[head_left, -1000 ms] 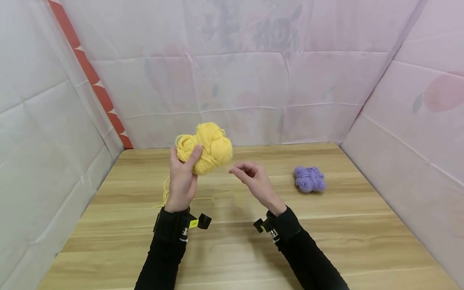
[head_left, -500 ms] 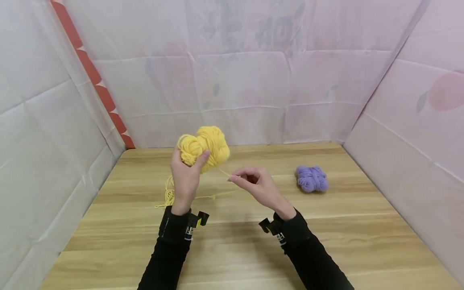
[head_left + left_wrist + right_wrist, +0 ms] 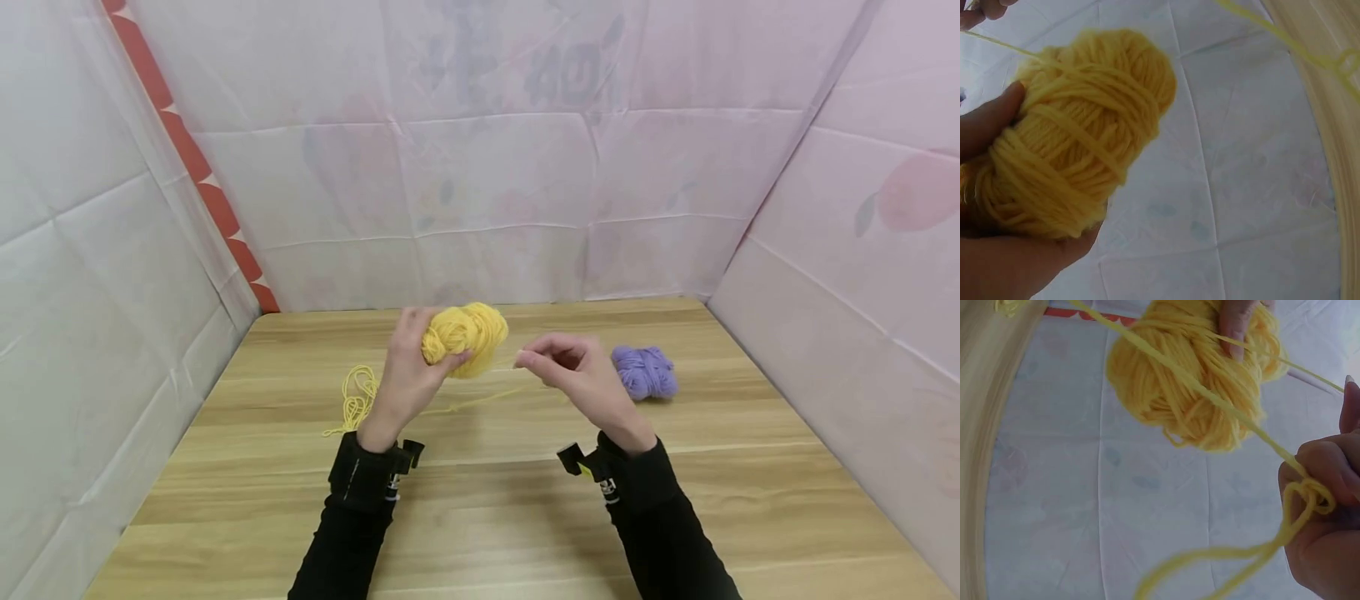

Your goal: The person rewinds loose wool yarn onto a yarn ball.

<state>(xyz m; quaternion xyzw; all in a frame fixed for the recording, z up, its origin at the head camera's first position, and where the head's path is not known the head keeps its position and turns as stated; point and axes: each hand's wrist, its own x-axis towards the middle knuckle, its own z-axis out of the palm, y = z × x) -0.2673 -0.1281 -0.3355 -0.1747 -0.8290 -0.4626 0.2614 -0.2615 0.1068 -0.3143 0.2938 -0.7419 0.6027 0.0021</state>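
My left hand (image 3: pixel 412 367) grips a ball of yellow yarn (image 3: pixel 468 337) above the table, thumb in front and fingers behind it. To its right, my right hand (image 3: pixel 581 375) pinches a yellow strand between thumb and fingertips. That strand (image 3: pixel 1004 45) runs taut from the ball to the right hand in the left wrist view. A second length of yarn (image 3: pixel 1210 397) with a small looped tangle (image 3: pixel 1310 497) passes by the curled fingers of the right hand in the right wrist view. Loose yellow coils (image 3: pixel 360 396) lie on the table left of the left wrist.
A ball of purple yarn (image 3: pixel 643 372) lies on the wooden table (image 3: pixel 480 517), just beyond and right of the right hand. Pale printed sheets (image 3: pixel 495 183) wall off the back and both sides, with a red strip (image 3: pixel 180 137) at the left corner.
My left hand has lowered the yellow ball, moved it right and turned it. My right hand has moved right, drawing the strand away from the ball. The purple ball has stayed put.
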